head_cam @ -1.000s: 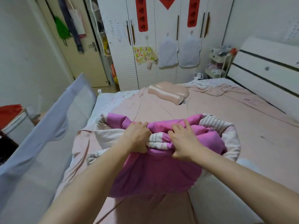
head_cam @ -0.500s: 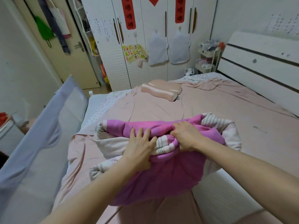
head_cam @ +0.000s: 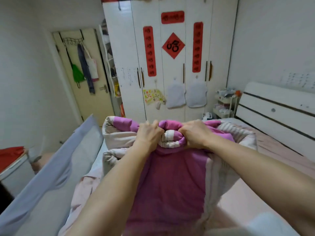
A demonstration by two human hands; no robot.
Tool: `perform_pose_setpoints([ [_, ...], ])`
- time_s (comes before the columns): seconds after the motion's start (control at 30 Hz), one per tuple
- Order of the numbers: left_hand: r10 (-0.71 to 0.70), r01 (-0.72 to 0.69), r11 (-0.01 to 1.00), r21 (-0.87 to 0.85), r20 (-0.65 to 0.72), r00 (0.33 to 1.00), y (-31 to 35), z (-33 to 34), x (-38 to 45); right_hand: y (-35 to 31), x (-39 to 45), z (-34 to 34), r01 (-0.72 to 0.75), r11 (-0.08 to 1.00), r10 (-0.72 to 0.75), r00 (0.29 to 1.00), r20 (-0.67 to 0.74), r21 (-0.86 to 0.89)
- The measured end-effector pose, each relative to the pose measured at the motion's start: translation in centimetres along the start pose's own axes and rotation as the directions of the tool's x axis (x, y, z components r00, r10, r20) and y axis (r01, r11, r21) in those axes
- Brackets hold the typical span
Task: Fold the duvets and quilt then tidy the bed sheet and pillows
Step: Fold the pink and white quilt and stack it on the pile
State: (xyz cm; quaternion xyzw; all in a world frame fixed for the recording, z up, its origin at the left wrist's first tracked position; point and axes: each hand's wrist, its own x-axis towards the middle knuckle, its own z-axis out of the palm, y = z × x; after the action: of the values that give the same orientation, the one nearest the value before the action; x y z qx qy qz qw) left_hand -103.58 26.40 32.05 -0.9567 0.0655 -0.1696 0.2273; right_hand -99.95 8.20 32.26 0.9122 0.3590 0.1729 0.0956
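Both forearms reach straight forward from the bottom of the view, and the two hands sit close together at the top edge of the bundled duvet [head_cam: 170,178]. The left hand [head_cam: 150,134] has its fingers curled over and down into the fabric, its grip closed on a gathered fold; the right hand [head_cam: 194,133] is likewise fisted, its grip closed on the neighbouring fold, with a bunched striped roll of cloth squeezed between the two. The duvet is soft and thick, magenta on the broad face hanging toward the camera, with cream and grey-striped panels rolling out in puffy folds at both sides. It is held up in front of the person above the bed, whose pink bed sheet [head_cam: 281,154] lies wrinkled to the right and below. A grey padded bed rail [head_cam: 56,160] runs along the left side, and a white headboard [head_cam: 276,109] with dark stripes stands at the right. Behind is a white wardrobe [head_cam: 172,92] with red paper strips and cloth bags hung on its doors; beside it a small white trolley [head_cam: 225,104] holds jumbled items too small to tell.
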Motion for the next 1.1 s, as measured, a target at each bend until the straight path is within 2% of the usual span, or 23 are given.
perform_pose_setpoints([
  [0.07, -0.056, 0.060, 0.998, 0.015, -0.177, 0.983, -2.1, -3.3, 2.3, 2.3, 1.8, -4.2, -0.008, 0.991, -0.011, 0.989, -0.147, -0.133],
  [0.13, -0.128, 0.153, 0.987, 0.051, -0.329, 0.935, -3.1, -5.7, 2.7, 3.3, 2.2, -6.8, -0.031, 0.960, -0.058, 0.950, -0.307, -0.278],
  [0.17, -0.142, 0.169, 0.984, 0.050, -0.346, 0.927, -3.1, -6.3, 2.0, 3.3, 1.7, -7.2, -0.057, 0.956, -0.055, 0.929, -0.366, -0.289],
  [0.2, -0.109, 0.123, 0.992, 0.031, -0.284, 0.953, -2.6, -6.3, 1.2, 2.9, 0.7, -6.7, -0.067, 0.966, -0.037, 0.918, -0.394, -0.249],
  [0.27, 0.046, -0.049, 0.997, -0.055, -0.060, 0.997, 0.4, -3.9, -1.9, 0.5, -2.9, -2.4, -0.053, 0.995, 0.031, 0.970, -0.242, -0.086],
  [0.3, 0.134, -0.128, 0.987, -0.101, 0.055, 0.989, 2.4, -2.4, -3.8, -1.2, -5.1, 0.3, -0.054, 0.998, 0.052, 0.994, -0.098, -0.017],
  [0.33, 0.216, -0.191, 0.970, -0.148, 0.178, 0.960, 5.0, -0.5, -6.6, -3.5, -8.1, 3.3, -0.043, 0.999, 0.040, 0.995, 0.094, 0.033],
  [0.4, 0.372, -0.288, 0.922, -0.258, 0.395, 0.840, 10.1, 3.4, -12.0, -7.5, -13.8, 8.2, 0.018, 0.989, -0.073, 0.920, 0.385, 0.146],
  [0.43, 0.425, -0.325, 0.902, -0.285, 0.446, 0.788, 11.7, 4.9, -13.5, -8.7, -15.5, 10.0, 0.004, 0.981, -0.095, 0.881, 0.464, 0.194],
  [0.47, 0.452, -0.360, 0.890, -0.278, 0.454, 0.768, 12.4, 5.8, -13.9, -9.1, -16.2, 11.1, -0.016, 0.976, -0.099, 0.856, 0.507, 0.217],
  [0.53, 0.490, -0.411, 0.872, -0.268, 0.431, 0.758, 13.2, 6.1, -14.1, -8.6, -16.7, 11.8, -0.076, 0.970, -0.069, 0.826, 0.559, 0.232],
  [0.6, 0.509, -0.446, 0.860, -0.246, 0.386, 0.769, 13.5, 6.0, -13.4, -7.8, -17.5, 12.0, -0.099, 0.967, -0.047, 0.836, 0.547, 0.235],
  [0.8, 0.540, -0.514, 0.841, -0.168, 0.213, 0.814, 13.6, 2.2, -10.2, -4.5, -18.8, 9.3, -0.160, 0.970, 0.080, 0.921, 0.380, 0.185],
  [0.9, 0.570, -0.559, 0.821, -0.116, 0.127, 0.812, 12.4, 0.0, -9.1, -4.2, -19.0, 7.1, -0.197, 0.971, 0.148, 0.940, 0.309, 0.133],
  [1.03, 0.603, -0.601, 0.796, -0.070, 0.000, 0.798, 10.9, -4.2, -8.9, -4.8, -20.6, 1.5, -0.319, 0.947, 0.296, 0.916, 0.269, 0.044],
  [1.1, 0.661, -0.665, 0.747, -0.031, -0.080, 0.746, 10.3, -6.8, -10.5, -6.7, -22.8, -1.7, -0.409, 0.913, 0.394, 0.878, 0.273, -0.003],
])
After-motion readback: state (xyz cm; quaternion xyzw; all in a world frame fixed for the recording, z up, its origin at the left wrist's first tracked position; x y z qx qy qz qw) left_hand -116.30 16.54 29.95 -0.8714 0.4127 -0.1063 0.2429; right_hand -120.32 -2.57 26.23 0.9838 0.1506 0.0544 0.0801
